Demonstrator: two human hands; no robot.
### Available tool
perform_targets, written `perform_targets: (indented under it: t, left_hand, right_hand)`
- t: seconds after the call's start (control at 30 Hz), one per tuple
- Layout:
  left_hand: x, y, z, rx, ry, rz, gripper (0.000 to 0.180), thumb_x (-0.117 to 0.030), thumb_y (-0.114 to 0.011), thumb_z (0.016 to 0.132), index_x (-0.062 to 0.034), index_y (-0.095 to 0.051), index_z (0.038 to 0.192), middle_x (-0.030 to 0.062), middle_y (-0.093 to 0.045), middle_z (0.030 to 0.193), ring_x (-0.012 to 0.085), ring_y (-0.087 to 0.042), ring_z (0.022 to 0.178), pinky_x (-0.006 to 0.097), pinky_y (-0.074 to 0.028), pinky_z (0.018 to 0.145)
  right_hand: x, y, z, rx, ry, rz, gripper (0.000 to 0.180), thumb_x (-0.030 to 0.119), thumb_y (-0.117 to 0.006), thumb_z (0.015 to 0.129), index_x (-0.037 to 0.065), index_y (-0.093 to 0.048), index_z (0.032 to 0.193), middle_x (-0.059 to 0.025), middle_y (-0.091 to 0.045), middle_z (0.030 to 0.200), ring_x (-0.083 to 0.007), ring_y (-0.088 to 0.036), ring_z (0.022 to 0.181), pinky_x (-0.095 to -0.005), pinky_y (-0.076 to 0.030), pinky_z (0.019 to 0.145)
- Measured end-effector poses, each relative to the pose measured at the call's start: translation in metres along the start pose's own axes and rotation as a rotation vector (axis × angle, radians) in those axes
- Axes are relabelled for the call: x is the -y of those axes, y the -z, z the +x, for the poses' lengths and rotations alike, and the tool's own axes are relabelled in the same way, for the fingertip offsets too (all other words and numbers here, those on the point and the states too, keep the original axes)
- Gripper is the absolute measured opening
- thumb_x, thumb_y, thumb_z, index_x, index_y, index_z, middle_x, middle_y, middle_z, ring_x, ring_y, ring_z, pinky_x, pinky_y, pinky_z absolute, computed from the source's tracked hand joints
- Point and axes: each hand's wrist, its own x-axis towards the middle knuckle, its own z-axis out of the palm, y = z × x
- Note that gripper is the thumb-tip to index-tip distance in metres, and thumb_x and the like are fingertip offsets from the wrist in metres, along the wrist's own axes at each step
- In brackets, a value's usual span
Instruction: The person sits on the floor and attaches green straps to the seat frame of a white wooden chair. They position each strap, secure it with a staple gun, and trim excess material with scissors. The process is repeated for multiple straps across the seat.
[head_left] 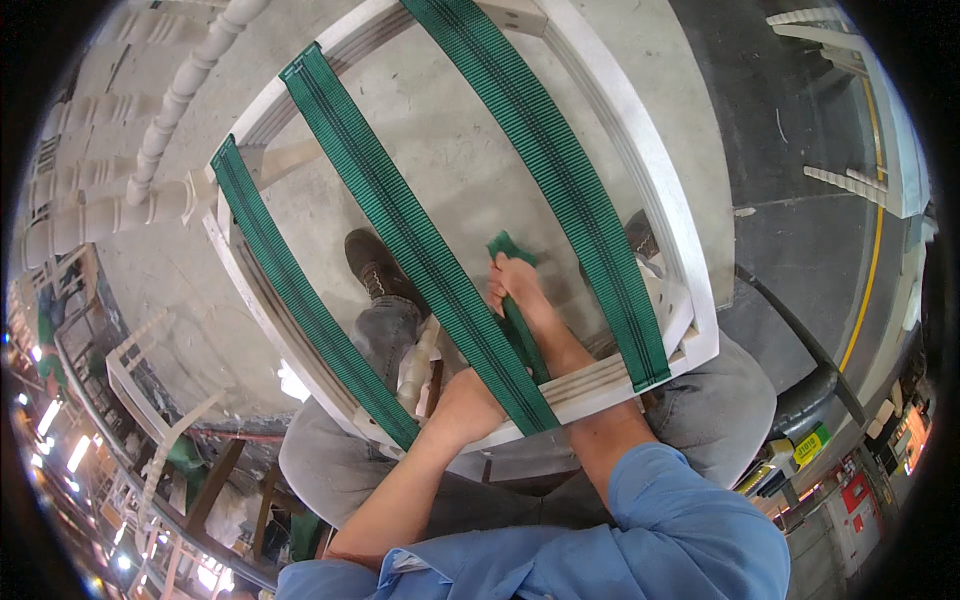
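Note:
A pale wooden seat frame [672, 190] lies across my lap, with green webbing straps [540, 130] stretched over it. Below the frame, my right hand [518, 283] is closed around a loose green webbing strap [517, 325]; a bit of it sticks out past the fingers, and the rest runs back toward the near rail. My right forearm passes beneath that rail [590, 385]. My left hand [472, 408] is at the inner side of the same rail, beside the middle strap, which hides its fingers. Whether they grip anything cannot be made out.
Turned wooden posts [165, 135] stand at the left. Another pale wooden frame [140, 390] is at the lower left, and white chair parts [890, 130] are at the right edge. My shoes [375, 260] rest on the concrete floor [400, 130]. A dark curved tube [800, 340] is beside my right knee.

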Motion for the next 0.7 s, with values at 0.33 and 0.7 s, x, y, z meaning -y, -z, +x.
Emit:
perform_targets:
  t: [0.33, 0.7]
  left_hand:
    - [-0.007, 0.003, 0.012, 0.199, 0.234, -0.387, 0.037, -0.035, -0.064, 0.103, 0.0011, -0.072, 0.102, 0.0118, -0.072, 0.091, 0.021, -0.066, 0.084, 0.038, -0.052, 0.078]
    - [0.002, 0.008, 0.003, 0.129, 0.016, -0.3, 0.031, -0.029, -0.067, 0.101, -0.0007, -0.073, 0.111, 0.0132, -0.075, 0.1, 0.0234, -0.069, 0.094, 0.038, -0.054, 0.083]
  right_hand:
    - [0.039, -0.095, -0.019, 0.462, 0.081, -0.039, 0.036, 0.032, -0.046, 0.111, 0.002, -0.051, 0.093, -0.0007, -0.044, 0.06, -0.0145, -0.039, 0.041, -0.0344, -0.035, 0.039]
    - [0.027, -0.08, -0.028, 0.593, -0.031, -0.29, 0.034, 0.034, -0.049, 0.111, 0.005, -0.062, 0.1, -0.0014, -0.062, 0.076, -0.0148, -0.059, 0.064, -0.0335, -0.053, 0.061]
